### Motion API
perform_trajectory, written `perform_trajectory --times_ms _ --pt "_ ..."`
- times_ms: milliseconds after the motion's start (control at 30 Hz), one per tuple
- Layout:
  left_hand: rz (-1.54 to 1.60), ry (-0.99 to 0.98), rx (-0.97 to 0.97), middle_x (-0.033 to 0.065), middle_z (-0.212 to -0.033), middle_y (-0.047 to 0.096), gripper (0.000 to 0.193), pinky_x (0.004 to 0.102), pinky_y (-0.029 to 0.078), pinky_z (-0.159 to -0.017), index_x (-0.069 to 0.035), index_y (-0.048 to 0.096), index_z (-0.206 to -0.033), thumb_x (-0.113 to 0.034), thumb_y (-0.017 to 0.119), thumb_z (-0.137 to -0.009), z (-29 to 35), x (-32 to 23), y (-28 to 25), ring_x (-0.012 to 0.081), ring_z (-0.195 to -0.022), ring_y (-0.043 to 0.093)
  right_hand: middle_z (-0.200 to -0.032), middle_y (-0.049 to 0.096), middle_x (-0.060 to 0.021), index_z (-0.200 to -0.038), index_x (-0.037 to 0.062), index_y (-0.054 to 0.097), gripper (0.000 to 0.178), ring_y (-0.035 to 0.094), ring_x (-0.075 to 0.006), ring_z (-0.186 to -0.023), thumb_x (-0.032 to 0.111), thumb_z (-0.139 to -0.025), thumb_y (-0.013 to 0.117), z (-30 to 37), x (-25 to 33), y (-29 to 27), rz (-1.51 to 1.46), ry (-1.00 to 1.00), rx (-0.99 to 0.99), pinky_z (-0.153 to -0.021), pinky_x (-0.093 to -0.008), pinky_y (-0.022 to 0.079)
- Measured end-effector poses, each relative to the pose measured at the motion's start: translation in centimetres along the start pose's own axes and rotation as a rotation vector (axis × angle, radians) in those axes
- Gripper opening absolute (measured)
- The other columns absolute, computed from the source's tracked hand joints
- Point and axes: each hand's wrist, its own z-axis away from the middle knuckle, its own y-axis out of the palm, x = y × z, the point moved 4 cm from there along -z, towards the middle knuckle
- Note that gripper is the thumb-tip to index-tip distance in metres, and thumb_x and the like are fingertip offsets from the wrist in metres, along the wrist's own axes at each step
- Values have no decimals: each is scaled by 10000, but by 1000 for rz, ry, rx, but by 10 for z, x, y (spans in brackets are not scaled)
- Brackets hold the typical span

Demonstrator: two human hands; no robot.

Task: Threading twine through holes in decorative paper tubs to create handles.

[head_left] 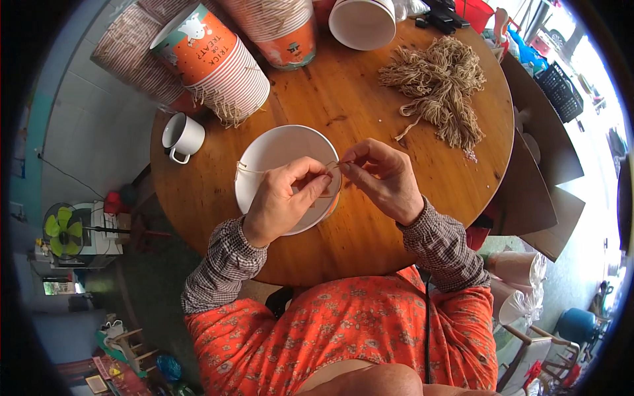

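Observation:
A white paper bucket stands on the round wooden table in front of me, its inside showing. A thin tan cord runs from the bucket's left rim across its mouth to my fingers. My left hand is over the bucket, thumb and fingers pinched on the cord. At the bucket's right rim, my right hand pinches the cord's other part between thumb and fingertips. Whether the cord passes through the right rim is hidden by my fingers.
Stacks of orange printed buckets with cord handles fill the far left. A white enamel mug sits near the left edge. Loose tan cords lie in a heap at the far right. Another white bucket rests at the back. Cardboard boxes stand right.

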Motion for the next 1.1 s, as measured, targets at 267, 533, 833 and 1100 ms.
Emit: perform_trajectory --times_ms 267,533,833,1100 --pt "207 -23 -34 62 -813 653 107 196 472 -550 22 595 -954 -84 579 -952 -4 6 -8 69 -621 599 -796 653 -26 -923 16 635 123 577 -73 -694 125 -879 671 4 -16 -4 -51 114 -53 -626 -248 481" --pt "262 -81 -75 73 -770 649 153 217 510 -596 32 570 -961 -117 541 -976 3 5 -13 103 -619 631 -774 670 -39 -931 -30 651 259 597 -91 -668 227 -912 639 6 -13 5 -8 322 97 -601 -243 490" --pt "428 -162 -51 78 -782 646 145 223 519 -600 18 545 -968 -126 535 -978 11 5 -12 115 -623 638 -744 626 -16 -891 -22 618 224 553 -55 -654 198 -937 624 6 -13 7 -88 293 61 -576 -227 468" --pt "220 -199 -70 31 -723 627 109 205 478 -532 18 569 -939 -91 566 -953 25 8 -17 59 -593 586 -750 582 25 -884 0 602 133 506 -28 -649 120 -912 653 11 4 20 -308 210 66 -569 -186 412"
